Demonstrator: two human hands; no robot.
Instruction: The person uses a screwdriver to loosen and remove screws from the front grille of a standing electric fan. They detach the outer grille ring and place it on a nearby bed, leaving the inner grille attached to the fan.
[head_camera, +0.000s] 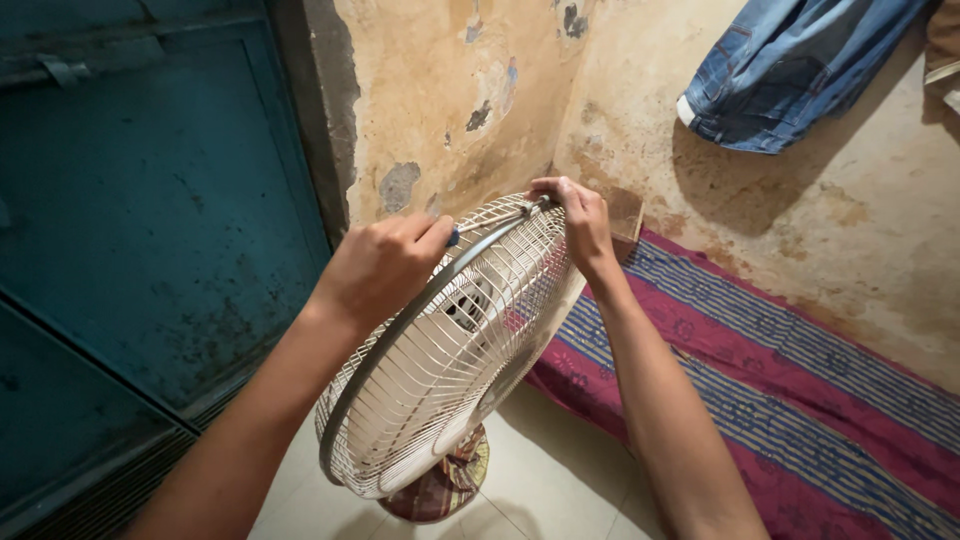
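Note:
A pedestal fan with a cream wire guard (440, 370) stands tilted on the floor in front of me, its round base (440, 490) wrapped in patterned cloth. My left hand (385, 265) is closed around a screwdriver with a blue handle (480, 222); its metal shaft points at a clip on the guard's top rim. My right hand (575, 215) pinches that top rim by the clip, steadying the guard. A grey band runs around the guard's edge.
A teal metal door (150, 220) fills the left. A stained, peeling wall (470, 100) forms the corner behind the fan. Blue jeans (790, 70) hang at the upper right. A striped maroon-and-blue mattress (780, 400) lies on the pale tiled floor (560, 480).

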